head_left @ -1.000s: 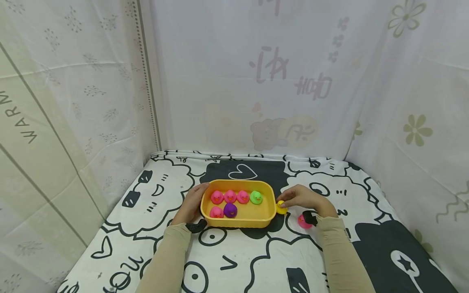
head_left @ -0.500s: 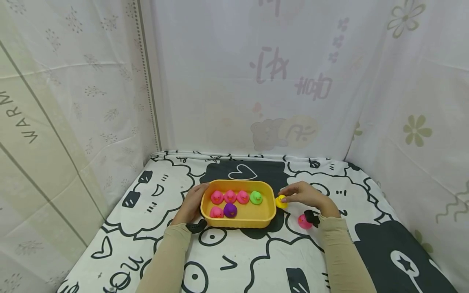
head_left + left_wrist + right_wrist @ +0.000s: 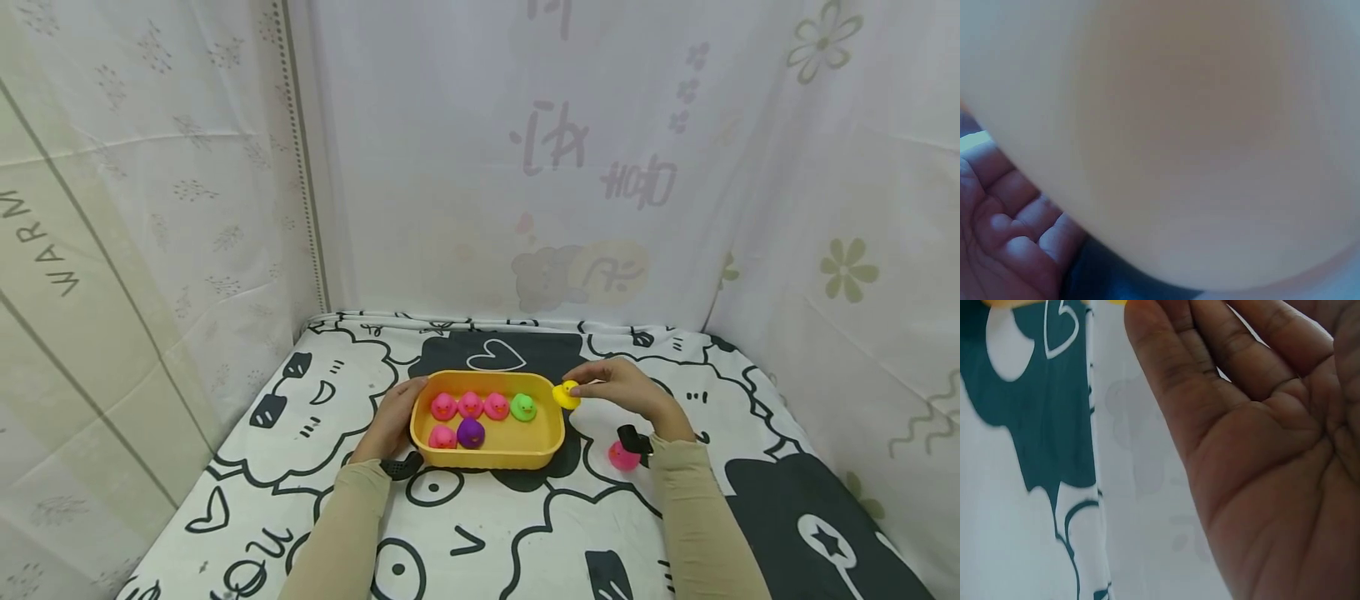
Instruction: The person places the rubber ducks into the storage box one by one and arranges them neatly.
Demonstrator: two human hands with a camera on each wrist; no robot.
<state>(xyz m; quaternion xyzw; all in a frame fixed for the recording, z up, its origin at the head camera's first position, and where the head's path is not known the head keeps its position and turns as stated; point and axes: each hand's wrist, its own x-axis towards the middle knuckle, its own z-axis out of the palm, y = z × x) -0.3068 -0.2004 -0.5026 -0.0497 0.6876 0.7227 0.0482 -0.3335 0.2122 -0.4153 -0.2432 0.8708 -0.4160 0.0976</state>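
Observation:
In the head view, a yellow tray (image 3: 517,440) holds a back row of three pink ducks (image 3: 470,406) and a green duck (image 3: 523,407). In front of them are one more pink duck (image 3: 442,437) and a purple duck (image 3: 471,433). My left hand (image 3: 390,419) holds the tray's left end; in the left wrist view the tray wall (image 3: 1210,156) hides its fingertips. My right hand (image 3: 628,390) pinches a yellow rubber duck (image 3: 567,395) just above the tray's right rim. In the right wrist view its fingertips are cut off at the top.
A pink duck (image 3: 623,456) lies on the patterned cloth (image 3: 555,542) right of the tray, partly hidden by the right wrist's black strap (image 3: 634,439). Pale printed curtains (image 3: 480,167) enclose the back and sides.
My right hand has lifted the yellow duck from beside the tray's right end up to rim height, moving away from me and slightly left. My left hand and the tray stay in place.

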